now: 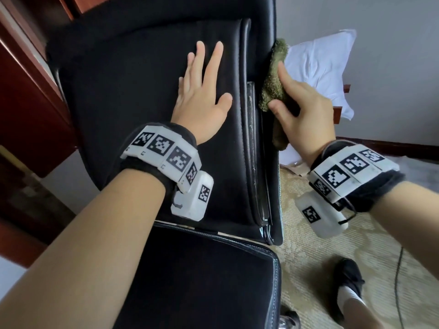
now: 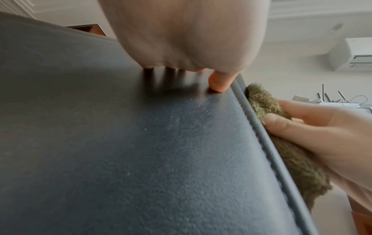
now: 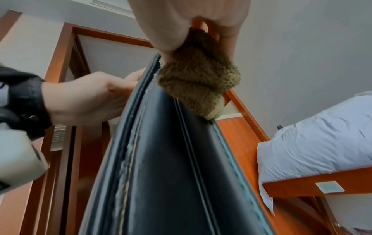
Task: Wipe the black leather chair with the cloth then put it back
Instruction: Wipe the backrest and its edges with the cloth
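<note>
The black leather chair [image 1: 133, 96] fills the head view, backrest above and seat [image 1: 202, 281] below. My left hand [image 1: 202, 91] lies flat on the front of the backrest [image 2: 141, 151], fingers straight. My right hand [image 1: 301, 110] grips an olive-green fuzzy cloth [image 1: 273, 86] and holds it against the right side edge of the backrest [image 3: 171, 159]. The cloth [image 3: 197, 82] bunches under my palm in the right wrist view; beside the piped seam in the left wrist view sits the cloth [image 2: 281, 143].
A bed with a white pillow [image 1: 320, 67] and wooden frame [image 3: 302, 182] stands right of the chair. Dark red wooden furniture [image 1: 28, 103] lies on the left. Patterned beige carpet [image 1: 320, 257], a black cable [image 1: 399, 281] and my shoe [image 1: 349, 276] are at lower right.
</note>
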A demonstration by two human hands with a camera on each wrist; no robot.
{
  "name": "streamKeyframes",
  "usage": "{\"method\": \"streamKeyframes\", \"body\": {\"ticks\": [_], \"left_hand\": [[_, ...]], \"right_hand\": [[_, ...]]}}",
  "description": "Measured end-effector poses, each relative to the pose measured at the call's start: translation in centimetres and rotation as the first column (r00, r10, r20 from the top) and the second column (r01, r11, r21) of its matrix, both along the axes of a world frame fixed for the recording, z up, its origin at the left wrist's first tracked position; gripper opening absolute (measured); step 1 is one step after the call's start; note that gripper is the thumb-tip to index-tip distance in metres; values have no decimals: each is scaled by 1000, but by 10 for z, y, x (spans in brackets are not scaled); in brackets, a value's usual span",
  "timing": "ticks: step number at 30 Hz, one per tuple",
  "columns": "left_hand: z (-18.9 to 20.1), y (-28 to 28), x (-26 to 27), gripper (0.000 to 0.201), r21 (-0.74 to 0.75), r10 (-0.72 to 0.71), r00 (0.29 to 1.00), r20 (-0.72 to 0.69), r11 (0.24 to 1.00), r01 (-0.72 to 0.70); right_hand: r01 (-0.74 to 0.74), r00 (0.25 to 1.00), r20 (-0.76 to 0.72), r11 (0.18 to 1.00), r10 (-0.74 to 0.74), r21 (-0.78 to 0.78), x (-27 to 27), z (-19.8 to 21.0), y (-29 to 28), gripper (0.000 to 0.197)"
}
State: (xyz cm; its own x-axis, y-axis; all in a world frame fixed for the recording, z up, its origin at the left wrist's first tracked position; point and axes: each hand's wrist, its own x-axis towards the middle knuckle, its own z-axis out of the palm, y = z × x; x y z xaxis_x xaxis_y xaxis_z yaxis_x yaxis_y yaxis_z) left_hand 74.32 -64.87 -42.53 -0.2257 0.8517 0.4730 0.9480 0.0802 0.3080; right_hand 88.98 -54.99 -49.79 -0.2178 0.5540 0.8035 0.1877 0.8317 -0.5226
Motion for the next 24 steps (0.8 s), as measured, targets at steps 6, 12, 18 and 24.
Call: {"method": "streamKeyframes", "body": {"ticks": [6, 12, 18, 24], "left_hand": [[-4, 2, 0, 71, 29, 1, 1000, 12, 1000, -1], [-5, 2, -1, 70, 36, 9, 1000, -13, 999, -8], [-13, -6, -11, 69, -16, 30, 990, -141, 999, -32], [-27, -10, -12, 74, -63, 21, 986, -164, 997, -32]], "right_hand": [[41, 999, 7, 999, -41, 1, 0, -25, -9, 54], [-15, 999, 39, 1000, 16, -13, 8, -43, -14, 53], [-92, 989, -121, 995, 87, -40, 16, -4, -6, 53], [-30, 998, -66, 994, 23, -104, -3, -2, -5, 51]]}}
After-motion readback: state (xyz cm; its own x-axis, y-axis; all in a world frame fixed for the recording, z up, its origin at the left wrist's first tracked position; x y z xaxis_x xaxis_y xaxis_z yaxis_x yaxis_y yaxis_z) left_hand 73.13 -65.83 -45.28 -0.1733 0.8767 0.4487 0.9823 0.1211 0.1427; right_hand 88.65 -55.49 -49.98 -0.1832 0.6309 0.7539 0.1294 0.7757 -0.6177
